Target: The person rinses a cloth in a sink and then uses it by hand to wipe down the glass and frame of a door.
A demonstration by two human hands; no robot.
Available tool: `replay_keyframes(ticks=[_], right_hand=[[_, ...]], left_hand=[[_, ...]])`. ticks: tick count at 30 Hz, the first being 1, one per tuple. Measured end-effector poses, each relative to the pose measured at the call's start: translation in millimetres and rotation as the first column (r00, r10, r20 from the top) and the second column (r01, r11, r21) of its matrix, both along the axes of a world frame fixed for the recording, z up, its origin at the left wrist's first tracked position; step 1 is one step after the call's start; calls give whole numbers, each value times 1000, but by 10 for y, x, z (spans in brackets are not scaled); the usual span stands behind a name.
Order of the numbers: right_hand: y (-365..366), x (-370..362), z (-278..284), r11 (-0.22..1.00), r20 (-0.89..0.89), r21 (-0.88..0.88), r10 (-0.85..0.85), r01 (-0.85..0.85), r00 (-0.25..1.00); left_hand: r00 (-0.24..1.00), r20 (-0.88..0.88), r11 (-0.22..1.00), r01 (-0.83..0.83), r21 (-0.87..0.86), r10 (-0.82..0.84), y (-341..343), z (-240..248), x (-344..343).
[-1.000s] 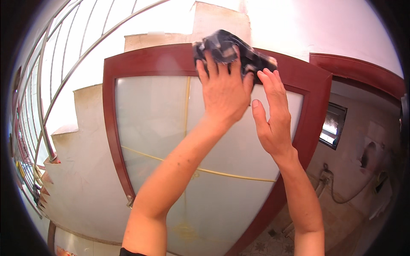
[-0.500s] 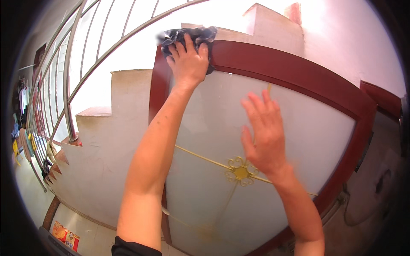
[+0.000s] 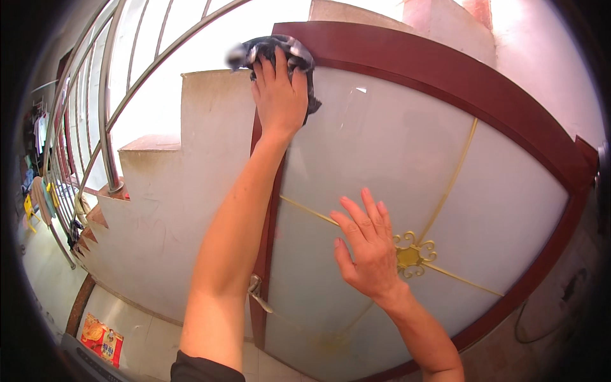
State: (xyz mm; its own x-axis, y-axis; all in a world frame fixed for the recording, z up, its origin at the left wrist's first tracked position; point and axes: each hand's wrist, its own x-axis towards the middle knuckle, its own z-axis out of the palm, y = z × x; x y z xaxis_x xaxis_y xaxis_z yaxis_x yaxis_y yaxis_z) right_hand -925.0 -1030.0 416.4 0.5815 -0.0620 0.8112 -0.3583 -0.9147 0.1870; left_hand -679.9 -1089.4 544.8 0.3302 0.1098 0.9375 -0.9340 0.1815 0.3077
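Observation:
A crumpled dark cloth (image 3: 309,83) with pale patches lies against the upper left corner of a door (image 3: 394,146), which has a dark red frame and frosted panes. My left hand (image 3: 280,105) presses on it from the near side, fingers bent over its folds. Lower down and to the right, my right hand (image 3: 369,254) has its fingers spread and holds nothing. It is just left of the gold flower-shaped ornament (image 3: 409,256); whether it touches the glass, I cannot tell. Beside my left forearm, a door handle (image 3: 258,293) sticks out from the frame's left edge.
Stepped stair sides (image 3: 172,153) rise behind the door, with a metal railing (image 3: 149,70) at upper left. A red box or packet (image 3: 100,340) lies on the tiled floor at lower left. Clothes (image 3: 41,130) hang at the far left.
The view has shifted, so the door sits farther right. My left hand and the cloth have slid to the frame's left corner. My right hand has dropped lower and to the left, fingers still spread.

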Motion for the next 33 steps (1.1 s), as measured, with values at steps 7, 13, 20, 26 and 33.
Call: replay_keyframes(ticks=[7,13,20,26,33], right_hand=[[37,232,-285,995,21,64,72,-73,997],[121,411,-467,966,23,157,205,-206,979],[320,319,-388,959,5,67,276,-276,961],[291,-99,-207,975,64,43,214,-217,975],[284,-759,154,992,380,-72,121,-101,917]], left_hand=[[1000,26,999,13,39,-14,90,-979,-36],[997,-81,974,13,224,5,158,-2189,-266],[997,74,978,-27,208,12,199,-1845,-360],[991,63,987,110,115,-118,141,-566,-962],[1000,-23,1000,-18,24,19,50,-145,-1964]])
